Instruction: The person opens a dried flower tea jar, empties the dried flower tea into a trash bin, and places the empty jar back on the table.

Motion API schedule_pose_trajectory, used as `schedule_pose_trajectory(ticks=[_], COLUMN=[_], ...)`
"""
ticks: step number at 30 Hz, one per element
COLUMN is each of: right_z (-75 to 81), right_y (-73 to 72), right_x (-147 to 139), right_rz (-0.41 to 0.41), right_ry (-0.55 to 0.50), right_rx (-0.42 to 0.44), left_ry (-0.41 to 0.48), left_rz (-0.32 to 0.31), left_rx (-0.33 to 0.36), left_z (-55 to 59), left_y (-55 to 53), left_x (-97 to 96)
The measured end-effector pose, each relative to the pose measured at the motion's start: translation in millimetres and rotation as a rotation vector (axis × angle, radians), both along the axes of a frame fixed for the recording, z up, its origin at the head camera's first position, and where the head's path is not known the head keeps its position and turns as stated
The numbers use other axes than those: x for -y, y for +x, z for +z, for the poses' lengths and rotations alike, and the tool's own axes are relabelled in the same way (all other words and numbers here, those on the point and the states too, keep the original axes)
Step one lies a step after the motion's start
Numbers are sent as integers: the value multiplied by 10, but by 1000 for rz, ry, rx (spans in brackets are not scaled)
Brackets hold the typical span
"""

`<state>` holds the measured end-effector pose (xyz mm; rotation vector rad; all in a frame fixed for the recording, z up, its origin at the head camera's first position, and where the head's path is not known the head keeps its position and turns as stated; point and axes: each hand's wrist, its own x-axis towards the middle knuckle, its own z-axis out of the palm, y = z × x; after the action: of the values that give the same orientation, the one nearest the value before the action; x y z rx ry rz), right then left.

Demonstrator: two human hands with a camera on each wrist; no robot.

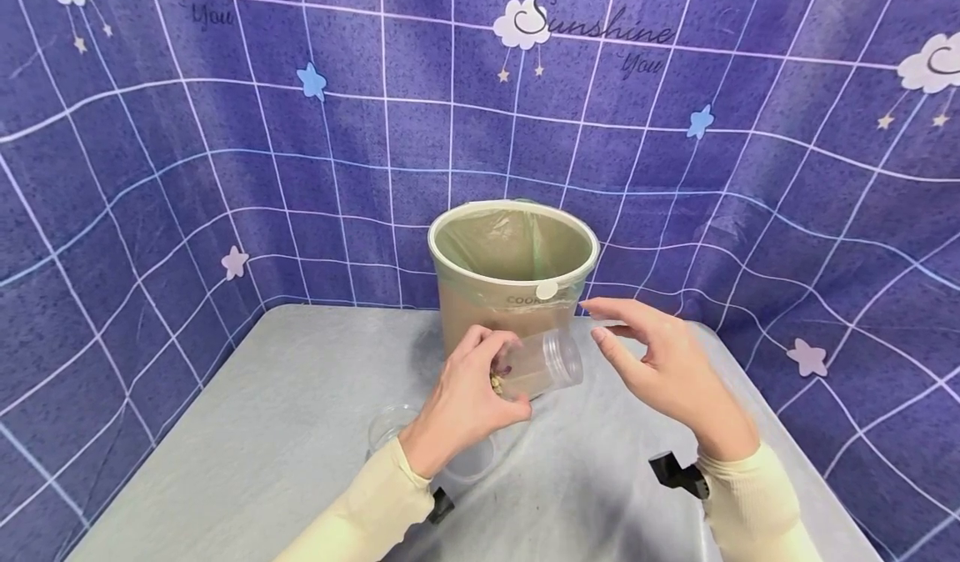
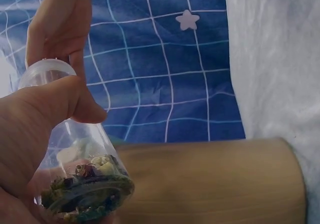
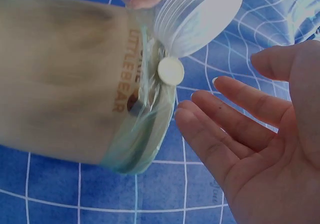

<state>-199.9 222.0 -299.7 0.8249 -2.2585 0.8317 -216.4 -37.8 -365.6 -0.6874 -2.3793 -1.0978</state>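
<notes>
My left hand (image 1: 468, 387) grips a clear plastic jar (image 1: 536, 363) around its base end. The jar lies tipped on its side, its threaded open mouth facing right. Dried bits (image 2: 87, 181), dark, reddish and pale yellow, gather at the jar's bottom. My right hand (image 1: 663, 362) stays apart from the jar, just right of its mouth, palm toward it with fingers loosely extended and nothing in them. Right behind the jar stands a beige trash bin (image 1: 487, 312) with a thin greenish bag lining it.
Clear round plastic pieces (image 1: 472, 462) lie on the grey tabletop (image 1: 300, 429), partly hidden beneath my left forearm. A blue gridded curtain (image 1: 337, 128) encloses the back and both sides. Small black camera mounts (image 1: 678, 474) sit at my wrists.
</notes>
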Motion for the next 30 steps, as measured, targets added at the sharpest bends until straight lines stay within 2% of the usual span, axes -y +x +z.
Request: schedule_pose_trajectory(ticks=[8,14,23,30], right_z=[-70,-156,-274,-345], right_y=[5,0,-5,-11], right_x=[166,253,350,411], right_rz=[109,155,122,89], right_ry=[-52,-54,-3,6], right_rx=[23,57,133,159], left_ry=[-47,-76,-104,-115], left_rz=[35,48,59,70], left_rx=[-68,-109,-213,-245], left_z=[34,24,-20,-40], left_y=[16,14,-5,-2], left_x=[68,98,140,160])
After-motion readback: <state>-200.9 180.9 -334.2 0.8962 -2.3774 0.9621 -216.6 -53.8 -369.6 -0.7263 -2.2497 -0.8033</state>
